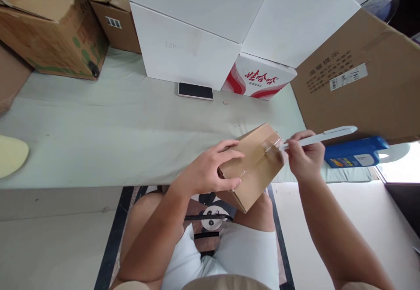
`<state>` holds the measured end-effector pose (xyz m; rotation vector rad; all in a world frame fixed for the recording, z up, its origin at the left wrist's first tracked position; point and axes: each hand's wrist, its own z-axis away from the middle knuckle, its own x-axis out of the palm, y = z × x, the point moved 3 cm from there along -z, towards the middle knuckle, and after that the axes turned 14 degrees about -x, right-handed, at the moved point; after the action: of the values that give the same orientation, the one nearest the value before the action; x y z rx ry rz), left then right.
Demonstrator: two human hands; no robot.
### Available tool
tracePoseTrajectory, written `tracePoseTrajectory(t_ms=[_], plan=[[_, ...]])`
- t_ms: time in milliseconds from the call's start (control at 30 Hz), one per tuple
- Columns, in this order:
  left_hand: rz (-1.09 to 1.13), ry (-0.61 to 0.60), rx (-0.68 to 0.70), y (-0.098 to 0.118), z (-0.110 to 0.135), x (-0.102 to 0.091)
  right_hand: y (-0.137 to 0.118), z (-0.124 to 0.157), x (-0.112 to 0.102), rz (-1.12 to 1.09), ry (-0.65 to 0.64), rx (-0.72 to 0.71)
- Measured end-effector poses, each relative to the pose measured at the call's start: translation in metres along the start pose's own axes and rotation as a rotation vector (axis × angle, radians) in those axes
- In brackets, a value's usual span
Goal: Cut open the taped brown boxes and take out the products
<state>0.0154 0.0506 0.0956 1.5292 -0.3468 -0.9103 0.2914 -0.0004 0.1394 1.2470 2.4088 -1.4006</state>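
Observation:
A small brown cardboard box (254, 167) is tilted at the bench's front edge, partly above my lap. My left hand (213, 167) grips its left end, fingers on top and thumb along the near side. Clear tape (271, 145) runs over the top and looks crumpled at the right end. In my right hand (305, 154) is a white pen (324, 136), its clip end pointing right and its other end at the taped edge of the box. The pen's tip is too small to make out.
A phone (196, 91) lies on the cloth-covered bench (98, 128) before stacked white boxes (187, 40). Beside them stands a red-and-white box (259, 78). A large carton (357, 71) and a blue bottle (354, 153) flank my right hand. More cartons (65, 32) stand back left.

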Motion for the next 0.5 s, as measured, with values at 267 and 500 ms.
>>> tracePoseTrajectory(t_ms=[267,500], plan=[[-0.057,0.069,0.036,-0.001,0.0,0.001,0.003,-0.003,0.01,0.086,-0.181,0.075],[-0.059,0.073,0.034,-0.002,-0.001,0.002,0.014,0.002,0.007,0.169,-0.153,0.077]])
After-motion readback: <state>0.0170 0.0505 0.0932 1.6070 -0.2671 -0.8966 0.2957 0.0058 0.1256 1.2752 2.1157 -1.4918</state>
